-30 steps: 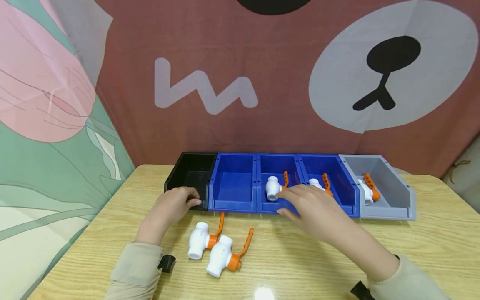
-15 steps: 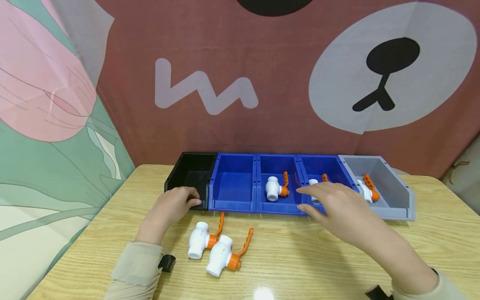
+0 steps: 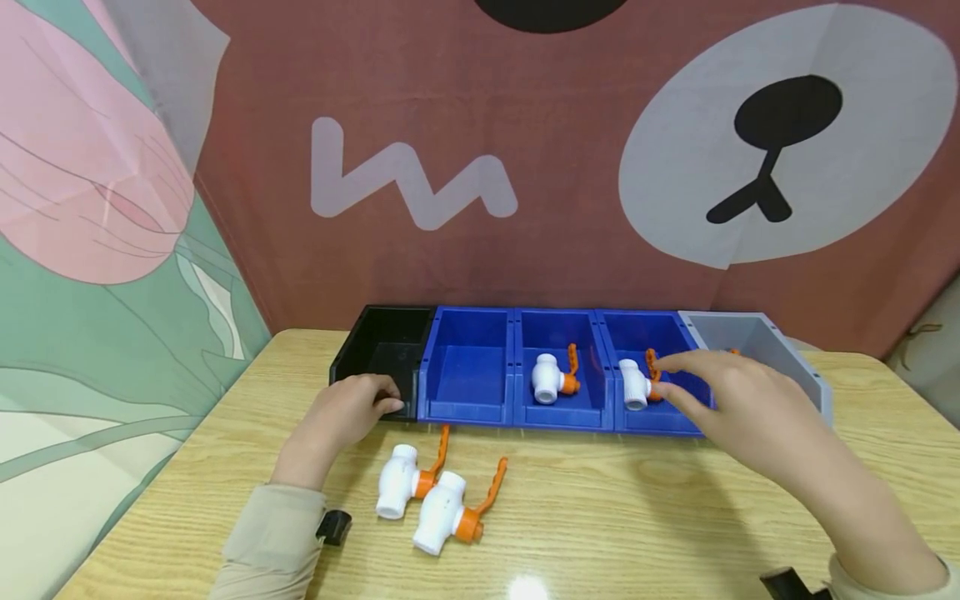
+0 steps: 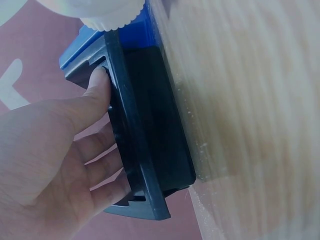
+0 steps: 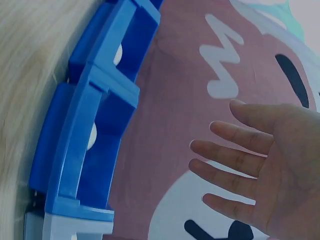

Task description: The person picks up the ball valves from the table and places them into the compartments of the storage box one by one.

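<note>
one spread right hand hovers near a white valve, centre-right; the left hand rests, relaxed, on a black bin, centre-left.

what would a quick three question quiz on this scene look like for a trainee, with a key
1. How many white-and-orange valves lie directly on the table?
2. True or false: the right hand holds nothing.
3. Which bin does the left hand rest on: a) grey, b) black, c) blue?

Key: 1. Two. 2. True; its fingers are spread in the right wrist view. 3. b, the black bin.
</note>
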`<state>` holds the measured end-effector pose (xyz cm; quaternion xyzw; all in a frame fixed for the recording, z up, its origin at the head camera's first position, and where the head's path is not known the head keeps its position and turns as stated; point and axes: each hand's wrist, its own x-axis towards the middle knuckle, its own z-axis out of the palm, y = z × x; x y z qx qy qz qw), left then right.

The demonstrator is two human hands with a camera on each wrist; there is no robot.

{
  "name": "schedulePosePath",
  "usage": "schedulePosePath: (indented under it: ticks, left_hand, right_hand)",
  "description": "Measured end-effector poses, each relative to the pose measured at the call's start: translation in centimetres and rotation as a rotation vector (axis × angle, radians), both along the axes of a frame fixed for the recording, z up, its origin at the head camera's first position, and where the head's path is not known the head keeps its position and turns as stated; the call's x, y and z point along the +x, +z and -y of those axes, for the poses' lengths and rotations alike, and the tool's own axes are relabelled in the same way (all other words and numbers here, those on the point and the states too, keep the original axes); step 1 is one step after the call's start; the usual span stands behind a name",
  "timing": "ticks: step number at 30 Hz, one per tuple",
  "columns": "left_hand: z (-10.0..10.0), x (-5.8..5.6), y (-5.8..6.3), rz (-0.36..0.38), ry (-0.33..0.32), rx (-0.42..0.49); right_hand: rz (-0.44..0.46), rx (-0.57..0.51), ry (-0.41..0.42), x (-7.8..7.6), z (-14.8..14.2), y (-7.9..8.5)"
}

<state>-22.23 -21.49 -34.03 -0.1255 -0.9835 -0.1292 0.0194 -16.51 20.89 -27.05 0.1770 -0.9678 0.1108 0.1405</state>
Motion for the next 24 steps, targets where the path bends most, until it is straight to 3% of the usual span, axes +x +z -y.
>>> schedulePosePath:
  ticks: [11,24]
  left_hand:
    - [0.0,0.2,0.2,0.001,0.002,0.003]
    - [0.0,0.2,0.1,0.006,0.003,0.003]
  right_hand:
    - [0.086,-0.055,-0.036,-0.9,-2.4,-0.1]
    - [0.18,-0.048,-0.1,-2.2,-5.8,-0.6]
